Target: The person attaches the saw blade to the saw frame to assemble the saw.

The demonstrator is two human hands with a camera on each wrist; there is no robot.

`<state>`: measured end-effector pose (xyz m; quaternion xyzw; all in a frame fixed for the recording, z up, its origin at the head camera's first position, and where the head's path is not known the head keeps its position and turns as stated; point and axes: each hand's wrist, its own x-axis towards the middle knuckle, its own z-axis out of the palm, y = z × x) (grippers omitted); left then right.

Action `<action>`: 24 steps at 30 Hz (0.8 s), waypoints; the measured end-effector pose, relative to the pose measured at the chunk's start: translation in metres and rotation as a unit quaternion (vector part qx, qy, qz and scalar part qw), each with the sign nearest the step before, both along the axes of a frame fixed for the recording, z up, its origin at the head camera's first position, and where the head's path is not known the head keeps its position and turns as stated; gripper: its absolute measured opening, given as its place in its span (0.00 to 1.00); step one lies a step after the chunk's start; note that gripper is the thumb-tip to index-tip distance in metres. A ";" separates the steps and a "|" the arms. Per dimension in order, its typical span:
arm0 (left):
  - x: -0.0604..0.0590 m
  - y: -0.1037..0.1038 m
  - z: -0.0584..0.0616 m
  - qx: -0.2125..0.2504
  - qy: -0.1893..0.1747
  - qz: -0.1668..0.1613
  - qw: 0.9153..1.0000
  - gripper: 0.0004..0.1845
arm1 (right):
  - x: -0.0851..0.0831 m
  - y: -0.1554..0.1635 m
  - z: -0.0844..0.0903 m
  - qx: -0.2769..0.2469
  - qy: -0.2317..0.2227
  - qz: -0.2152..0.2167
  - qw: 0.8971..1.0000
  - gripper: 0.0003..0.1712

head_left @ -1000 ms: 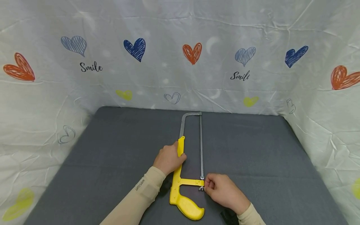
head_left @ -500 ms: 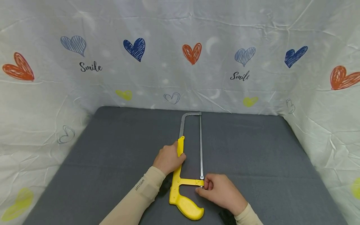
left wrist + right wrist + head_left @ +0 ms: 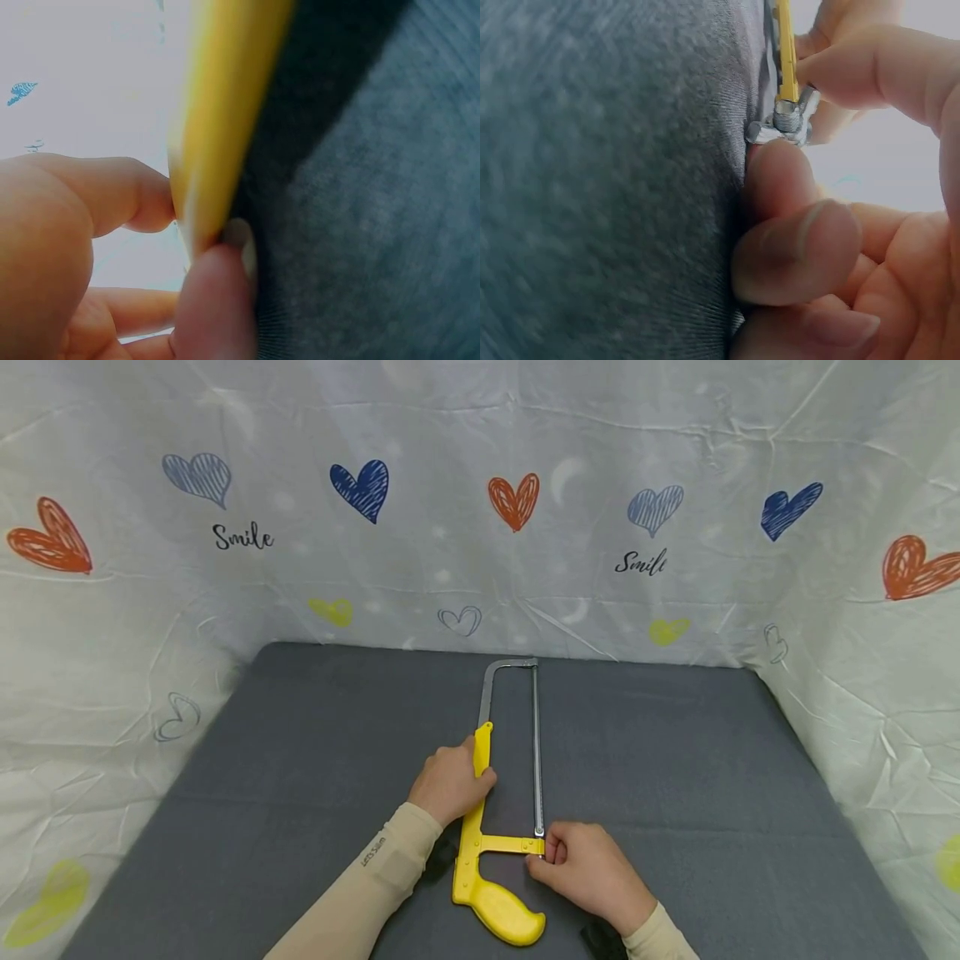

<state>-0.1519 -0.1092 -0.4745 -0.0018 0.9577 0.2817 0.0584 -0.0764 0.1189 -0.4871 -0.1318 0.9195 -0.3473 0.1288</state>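
A hacksaw (image 3: 470,843) with a yellow frame and handle lies on the grey cloth, its silver bow at the far end. My left hand (image 3: 448,783) grips the yellow spine between thumb and fingers, seen close up in the left wrist view. Along the right side runs the metal blade bar (image 3: 537,752). At the near end of that bar, my right hand (image 3: 592,870) pinches a wing nut (image 3: 787,124). The right wrist view shows thumb and index fingertip at the nut's wings, just past the yellow crosspiece. In the head view the nut is mostly covered by the fingers.
Grey cloth (image 3: 675,760) covers the table. Behind it and along both sides hangs a white sheet (image 3: 420,560) printed with hearts and the word Smile.
My right thumb has come left, over the wing nut, which was uncovered a second ago. The left hand and the hacksaw stay in place.
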 end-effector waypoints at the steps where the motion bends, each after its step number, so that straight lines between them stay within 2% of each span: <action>1: 0.000 0.000 0.000 0.000 0.000 0.000 1.000 0.39 | 0.000 0.000 0.000 0.001 0.002 0.000 1.000 0.19; 11: -0.002 -0.002 -0.001 0.006 0.001 -0.001 1.000 0.40 | -0.001 -0.003 0.000 0.004 0.022 -0.001 1.000 0.14; 24: -0.001 -0.002 -0.002 0.012 -0.004 -0.002 1.000 0.40 | 0.001 -0.002 -0.002 -0.005 0.022 -0.003 1.000 0.11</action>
